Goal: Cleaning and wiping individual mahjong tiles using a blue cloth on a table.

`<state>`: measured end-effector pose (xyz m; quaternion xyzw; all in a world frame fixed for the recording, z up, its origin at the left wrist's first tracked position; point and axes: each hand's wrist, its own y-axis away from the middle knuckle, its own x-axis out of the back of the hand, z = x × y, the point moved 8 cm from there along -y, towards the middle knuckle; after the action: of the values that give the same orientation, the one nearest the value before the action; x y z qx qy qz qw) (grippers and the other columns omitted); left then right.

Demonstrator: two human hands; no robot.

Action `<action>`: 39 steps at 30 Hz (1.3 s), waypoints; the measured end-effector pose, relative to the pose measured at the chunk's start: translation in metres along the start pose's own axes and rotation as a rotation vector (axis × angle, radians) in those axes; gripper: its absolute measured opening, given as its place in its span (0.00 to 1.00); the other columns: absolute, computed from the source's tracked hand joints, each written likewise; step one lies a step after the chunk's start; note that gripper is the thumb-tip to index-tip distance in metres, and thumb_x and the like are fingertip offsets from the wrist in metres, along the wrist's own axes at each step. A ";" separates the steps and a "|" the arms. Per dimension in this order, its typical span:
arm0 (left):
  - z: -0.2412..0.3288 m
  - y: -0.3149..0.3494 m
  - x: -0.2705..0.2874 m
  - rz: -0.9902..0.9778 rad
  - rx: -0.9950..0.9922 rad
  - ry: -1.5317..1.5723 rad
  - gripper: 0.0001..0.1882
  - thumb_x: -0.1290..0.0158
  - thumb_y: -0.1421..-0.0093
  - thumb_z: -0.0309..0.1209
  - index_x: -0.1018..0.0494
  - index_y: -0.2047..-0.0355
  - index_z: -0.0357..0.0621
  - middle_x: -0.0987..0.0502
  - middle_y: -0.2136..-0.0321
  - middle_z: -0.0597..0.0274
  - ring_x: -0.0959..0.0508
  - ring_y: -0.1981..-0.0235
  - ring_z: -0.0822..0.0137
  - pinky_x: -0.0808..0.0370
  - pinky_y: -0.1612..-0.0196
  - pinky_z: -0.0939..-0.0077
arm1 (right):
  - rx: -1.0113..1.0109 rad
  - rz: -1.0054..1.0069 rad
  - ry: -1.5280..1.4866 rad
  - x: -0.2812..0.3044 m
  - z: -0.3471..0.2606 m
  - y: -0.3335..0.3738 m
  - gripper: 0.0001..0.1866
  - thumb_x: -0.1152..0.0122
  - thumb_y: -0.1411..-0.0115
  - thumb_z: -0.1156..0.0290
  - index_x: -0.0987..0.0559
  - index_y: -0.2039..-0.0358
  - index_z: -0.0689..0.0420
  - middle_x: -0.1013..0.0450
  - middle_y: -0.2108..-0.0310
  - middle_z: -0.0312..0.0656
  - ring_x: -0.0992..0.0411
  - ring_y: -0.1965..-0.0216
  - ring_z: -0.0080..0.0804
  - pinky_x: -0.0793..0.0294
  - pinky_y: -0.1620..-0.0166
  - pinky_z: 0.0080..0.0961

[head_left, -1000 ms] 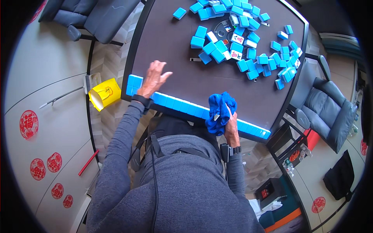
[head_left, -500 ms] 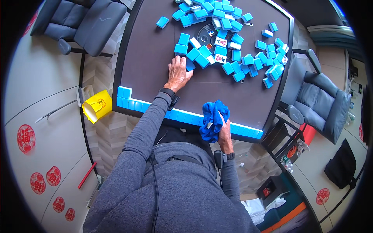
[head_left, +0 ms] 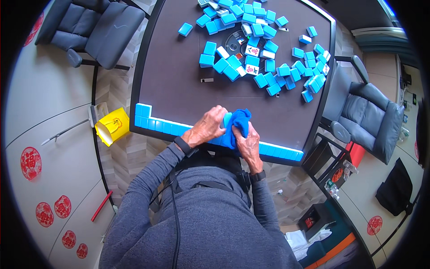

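Note:
My left hand (head_left: 208, 127) grips a blue-backed mahjong tile (head_left: 227, 119) near the front of the table. Against that tile, my right hand (head_left: 249, 142) presses a bunched blue cloth (head_left: 240, 123). The tile's lower part is hidden by fingers and cloth. Below both hands runs a row of blue-backed tiles (head_left: 165, 127) along the near edge, with a second layer of tiles (head_left: 143, 110) at its left end. Farther off lies a loose heap of tiles (head_left: 230, 67), mostly backs up, a few showing printed faces.
The dark mahjong table (head_left: 174, 71) has a round centre panel (head_left: 234, 42) partly ringed by tiles. Grey armchairs stand at the far left (head_left: 112, 36) and right (head_left: 367, 112). A yellow bin (head_left: 112, 127) sits on the floor by the left corner.
My left hand has drawn back from the heap with a tile and now meets the cloth. My right hand has raised the cloth slightly and turned it toward the tile.

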<state>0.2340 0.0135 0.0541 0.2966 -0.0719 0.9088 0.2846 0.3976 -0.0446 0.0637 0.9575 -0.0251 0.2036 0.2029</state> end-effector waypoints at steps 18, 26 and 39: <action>0.023 0.012 -0.019 -0.096 0.042 0.150 0.16 0.42 0.45 0.21 0.30 0.56 0.28 0.25 0.60 0.33 0.22 0.55 0.30 0.21 0.52 0.44 | 0.100 0.094 0.067 0.007 -0.001 0.010 0.18 0.28 0.33 0.64 0.23 0.54 0.65 0.24 0.60 0.58 0.22 0.58 0.60 0.23 0.55 0.49; 0.017 0.010 -0.020 -0.135 0.040 0.115 0.18 0.44 0.47 0.20 0.28 0.55 0.26 0.25 0.59 0.32 0.22 0.56 0.29 0.21 0.53 0.46 | 0.143 0.104 0.142 0.005 -0.006 0.012 0.19 0.28 0.33 0.65 0.24 0.51 0.65 0.25 0.58 0.58 0.23 0.56 0.61 0.23 0.53 0.48; 0.041 0.001 0.004 -0.135 0.133 0.384 0.29 0.26 0.46 0.36 0.23 0.48 0.34 0.19 0.58 0.51 0.16 0.59 0.56 0.17 0.52 0.63 | -0.387 0.008 -0.679 0.007 0.036 0.011 0.24 0.37 0.26 0.51 0.17 0.44 0.60 0.19 0.52 0.36 0.22 0.54 0.24 0.21 0.48 0.28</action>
<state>0.2512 0.0020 0.0895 0.1403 0.0640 0.9302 0.3332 0.4164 -0.0693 0.0406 0.9143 -0.1326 -0.1324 0.3591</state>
